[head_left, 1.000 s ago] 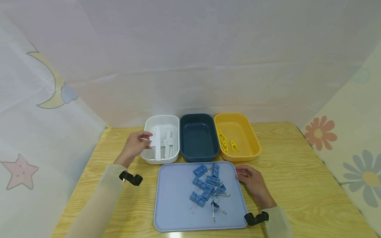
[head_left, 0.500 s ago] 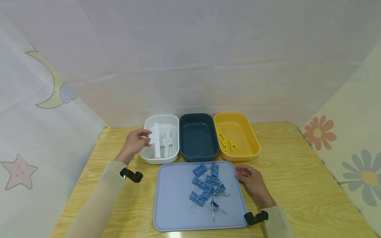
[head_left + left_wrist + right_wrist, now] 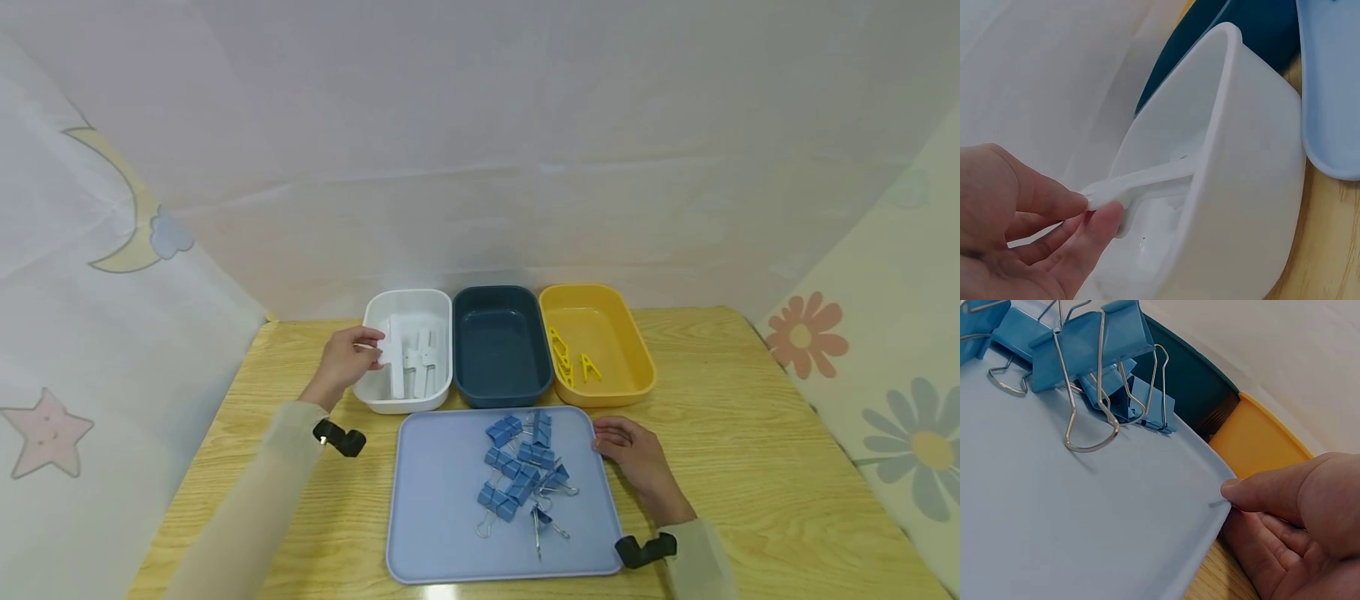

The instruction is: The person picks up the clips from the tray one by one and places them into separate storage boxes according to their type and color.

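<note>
My left hand [image 3: 345,364] pinches a white plastic bag clip [image 3: 396,358] between thumb and fingertips, inside the white bin [image 3: 393,407] at the back left. In the left wrist view the bag clip [image 3: 1154,176] points away from the fingertips, just behind the bin's near wall [image 3: 1254,162]. Other white clips [image 3: 422,362] lie in the bin beside it. My right hand [image 3: 636,460] grips the light blue tray [image 3: 435,508] at its right rim, thumb on top and fingers below in the right wrist view. Several blue binder clips [image 3: 536,456] lie jumbled on the tray.
A dark blue bin [image 3: 502,396] stands in the middle of the row, touching the white one. To its right is a yellow bin [image 3: 618,333] with several yellow clothespins [image 3: 588,367]. The wooden table [image 3: 750,450] ends at a cloth backdrop [image 3: 480,225].
My left hand and the bag clip rose slightly, then came down a little inside the white bin, with the wrist shifting right. The right hand and tray stay as they were.
</note>
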`<state>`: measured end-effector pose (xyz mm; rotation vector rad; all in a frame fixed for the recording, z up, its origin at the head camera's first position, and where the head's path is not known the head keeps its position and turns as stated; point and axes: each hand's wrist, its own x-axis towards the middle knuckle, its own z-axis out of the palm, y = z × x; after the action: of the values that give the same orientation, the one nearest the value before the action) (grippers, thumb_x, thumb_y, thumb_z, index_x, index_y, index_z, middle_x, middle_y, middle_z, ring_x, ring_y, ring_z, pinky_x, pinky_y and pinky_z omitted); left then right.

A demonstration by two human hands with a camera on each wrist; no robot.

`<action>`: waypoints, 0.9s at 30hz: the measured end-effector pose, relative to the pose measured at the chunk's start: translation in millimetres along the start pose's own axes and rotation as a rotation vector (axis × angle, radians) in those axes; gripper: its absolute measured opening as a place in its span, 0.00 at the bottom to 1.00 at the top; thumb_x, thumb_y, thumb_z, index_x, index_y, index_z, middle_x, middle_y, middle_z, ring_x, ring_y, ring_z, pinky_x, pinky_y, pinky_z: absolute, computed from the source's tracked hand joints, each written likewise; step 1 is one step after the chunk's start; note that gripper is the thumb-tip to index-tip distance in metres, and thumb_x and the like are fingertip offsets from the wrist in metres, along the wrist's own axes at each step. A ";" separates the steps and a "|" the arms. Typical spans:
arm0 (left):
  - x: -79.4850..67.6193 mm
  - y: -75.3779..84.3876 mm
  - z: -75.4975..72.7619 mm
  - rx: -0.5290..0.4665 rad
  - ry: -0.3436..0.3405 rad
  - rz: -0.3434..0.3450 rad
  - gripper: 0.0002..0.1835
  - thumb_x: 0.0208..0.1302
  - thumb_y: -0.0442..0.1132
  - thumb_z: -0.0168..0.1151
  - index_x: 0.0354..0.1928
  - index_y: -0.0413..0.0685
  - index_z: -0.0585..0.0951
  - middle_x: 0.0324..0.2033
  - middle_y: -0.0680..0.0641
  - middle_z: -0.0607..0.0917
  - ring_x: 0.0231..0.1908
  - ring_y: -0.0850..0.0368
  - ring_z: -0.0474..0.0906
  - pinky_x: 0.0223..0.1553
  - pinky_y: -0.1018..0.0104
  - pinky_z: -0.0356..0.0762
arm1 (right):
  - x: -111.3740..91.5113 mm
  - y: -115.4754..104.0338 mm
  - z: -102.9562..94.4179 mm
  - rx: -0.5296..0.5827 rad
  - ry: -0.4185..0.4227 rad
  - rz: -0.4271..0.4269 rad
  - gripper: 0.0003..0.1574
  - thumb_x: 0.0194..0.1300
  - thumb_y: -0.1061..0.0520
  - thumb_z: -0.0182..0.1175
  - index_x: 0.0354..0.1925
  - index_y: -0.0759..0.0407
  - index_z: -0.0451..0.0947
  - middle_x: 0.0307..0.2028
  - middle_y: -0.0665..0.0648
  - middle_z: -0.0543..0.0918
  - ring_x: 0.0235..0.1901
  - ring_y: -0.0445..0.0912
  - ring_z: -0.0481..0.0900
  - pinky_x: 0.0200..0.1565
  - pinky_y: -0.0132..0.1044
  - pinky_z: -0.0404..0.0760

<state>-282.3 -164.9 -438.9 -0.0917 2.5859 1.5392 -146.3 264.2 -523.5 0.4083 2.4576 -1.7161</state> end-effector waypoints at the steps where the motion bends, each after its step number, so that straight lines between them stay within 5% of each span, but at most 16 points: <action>1: 1.4 -1.0 1.1 0.004 0.003 0.002 0.18 0.65 0.27 0.54 0.57 0.38 0.76 0.49 0.38 0.77 0.39 0.51 0.80 0.50 0.53 0.84 | -0.1 0.1 -0.1 0.001 0.000 0.000 0.25 0.64 0.61 0.62 0.58 0.64 0.74 0.54 0.64 0.81 0.42 0.31 0.80 0.44 0.21 0.80; 9: 9.2 -4.9 6.2 0.078 0.011 -0.014 0.19 0.66 0.30 0.54 0.58 0.39 0.76 0.49 0.40 0.77 0.35 0.54 0.81 0.49 0.51 0.83 | -1.3 -2.2 -0.1 0.006 0.001 0.026 0.24 0.64 0.60 0.62 0.58 0.63 0.74 0.54 0.63 0.81 0.44 0.36 0.80 0.43 0.22 0.80; 21: 13.6 -7.2 7.1 0.180 -0.001 -0.026 0.17 0.66 0.31 0.53 0.57 0.41 0.76 0.50 0.40 0.77 0.40 0.51 0.80 0.40 0.65 0.84 | -0.7 -2.5 0.1 -0.010 0.004 0.019 0.24 0.64 0.61 0.62 0.58 0.63 0.74 0.54 0.63 0.81 0.44 0.35 0.79 0.44 0.22 0.80; 27: 17.8 -10.0 9.9 0.219 -0.004 0.002 0.17 0.66 0.31 0.53 0.56 0.40 0.77 0.50 0.40 0.78 0.45 0.48 0.79 0.42 0.64 0.84 | -1.3 -2.2 1.5 0.005 0.018 0.009 0.23 0.64 0.62 0.62 0.57 0.65 0.74 0.53 0.64 0.82 0.42 0.34 0.80 0.43 0.22 0.81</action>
<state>-297.9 -160.7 -454.8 -0.0639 2.7316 1.2450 -145.8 261.9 -521.7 0.4361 2.4599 -1.7233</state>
